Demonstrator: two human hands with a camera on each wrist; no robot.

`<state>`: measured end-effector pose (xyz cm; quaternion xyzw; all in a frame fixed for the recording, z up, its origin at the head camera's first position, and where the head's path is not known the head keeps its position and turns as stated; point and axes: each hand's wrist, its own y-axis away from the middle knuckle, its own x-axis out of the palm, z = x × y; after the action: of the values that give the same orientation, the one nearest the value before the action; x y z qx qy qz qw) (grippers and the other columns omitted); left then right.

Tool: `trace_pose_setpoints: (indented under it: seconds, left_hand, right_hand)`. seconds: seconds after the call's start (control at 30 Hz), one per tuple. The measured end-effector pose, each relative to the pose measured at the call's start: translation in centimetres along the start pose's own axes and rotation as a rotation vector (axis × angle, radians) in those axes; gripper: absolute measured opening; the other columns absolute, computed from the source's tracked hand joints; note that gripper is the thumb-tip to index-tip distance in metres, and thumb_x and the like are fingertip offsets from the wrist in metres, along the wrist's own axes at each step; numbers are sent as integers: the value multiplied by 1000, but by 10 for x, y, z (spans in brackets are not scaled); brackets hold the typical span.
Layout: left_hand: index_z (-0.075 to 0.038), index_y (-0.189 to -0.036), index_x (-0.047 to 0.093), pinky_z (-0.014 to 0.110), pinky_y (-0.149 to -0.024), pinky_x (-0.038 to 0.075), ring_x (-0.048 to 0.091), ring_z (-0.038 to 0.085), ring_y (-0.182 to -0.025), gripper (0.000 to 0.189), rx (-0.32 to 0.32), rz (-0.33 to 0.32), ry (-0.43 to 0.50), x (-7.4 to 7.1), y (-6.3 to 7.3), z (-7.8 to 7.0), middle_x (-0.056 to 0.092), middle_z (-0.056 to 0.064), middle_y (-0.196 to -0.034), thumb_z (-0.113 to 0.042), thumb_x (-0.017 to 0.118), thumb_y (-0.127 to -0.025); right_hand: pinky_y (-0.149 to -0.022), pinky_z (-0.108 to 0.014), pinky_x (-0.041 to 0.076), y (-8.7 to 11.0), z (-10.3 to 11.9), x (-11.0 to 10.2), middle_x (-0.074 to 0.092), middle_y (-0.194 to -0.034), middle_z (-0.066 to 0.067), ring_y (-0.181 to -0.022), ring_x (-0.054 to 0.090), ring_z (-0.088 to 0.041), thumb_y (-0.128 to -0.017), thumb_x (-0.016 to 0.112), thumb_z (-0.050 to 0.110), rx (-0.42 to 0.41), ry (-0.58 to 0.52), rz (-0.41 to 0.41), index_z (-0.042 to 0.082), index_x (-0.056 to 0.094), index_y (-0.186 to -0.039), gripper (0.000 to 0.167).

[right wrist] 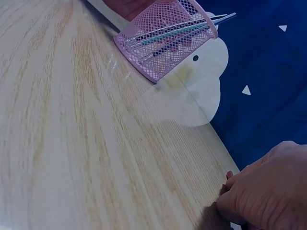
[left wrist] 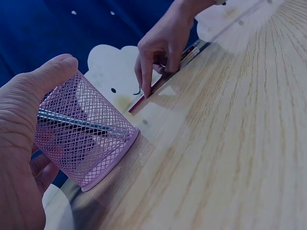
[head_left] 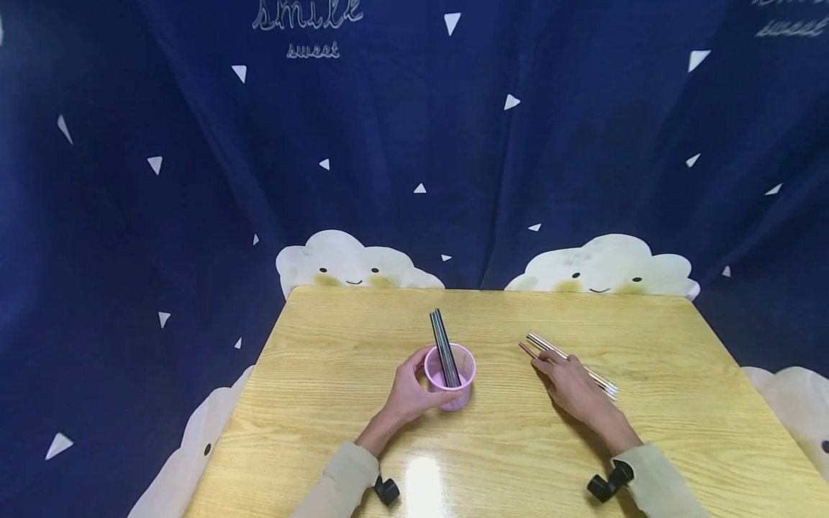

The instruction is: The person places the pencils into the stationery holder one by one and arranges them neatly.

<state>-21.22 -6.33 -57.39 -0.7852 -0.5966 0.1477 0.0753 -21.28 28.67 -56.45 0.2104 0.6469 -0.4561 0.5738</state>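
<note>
Head view: the left hand (head_left: 411,393) grips a pink cup (head_left: 463,360) on the surface (head_left: 337,345), dark sticks (head_left: 444,349) leaning inside; the right hand (head_left: 574,386) pinches a red stick (head_left: 527,350). Silvery sticks (head_left: 603,383) lie just beside it.

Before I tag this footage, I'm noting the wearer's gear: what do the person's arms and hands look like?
The left sleeve and right sleeve are long and pale beige. A black, rounded device shows at the left wrist and a similar black device at the right. The left hand and right hand wear no gloves.
</note>
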Motion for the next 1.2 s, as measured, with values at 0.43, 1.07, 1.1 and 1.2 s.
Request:
trace_pose_setpoints:
  seconds: [0.43,1.07,1.1,1.2]
  left_hand:
    - [-8,-144,58,48,-107,54,66,28,-118,88,-6,0,-12,0,0,-1,68,9,-132,-14,98,-66]
    - [-6,-144,58,51,-110,51,65,33,-121,87,-21,-3,31,0,1,-2,67,12,-133,-8,98,-66]
    - [-6,-144,58,52,-110,50,64,34,-122,88,-18,1,38,0,1,-2,67,14,-134,-8,98,-66]
    - [-4,-144,57,55,-112,49,63,37,-123,87,-13,7,55,0,1,-2,66,16,-134,-6,97,-66]
  right_hand:
    - [-82,-50,54,1,1,-6,63,-133,-18,-107,66,-36,-68,64,-17,81,-210,-14,-1,66,-136,70]
    - [-69,-18,51,-19,16,-41,62,-136,-14,-82,66,-13,-71,74,-28,52,-615,-282,4,65,-140,77]
    - [-69,-18,49,-20,18,-41,62,-135,-15,-81,66,-15,-69,76,-28,50,-625,-303,3,65,-139,77]
    - [-66,-21,47,-24,27,-44,62,-134,-20,-79,67,-25,-65,79,-30,42,-658,-345,-4,64,-137,78]
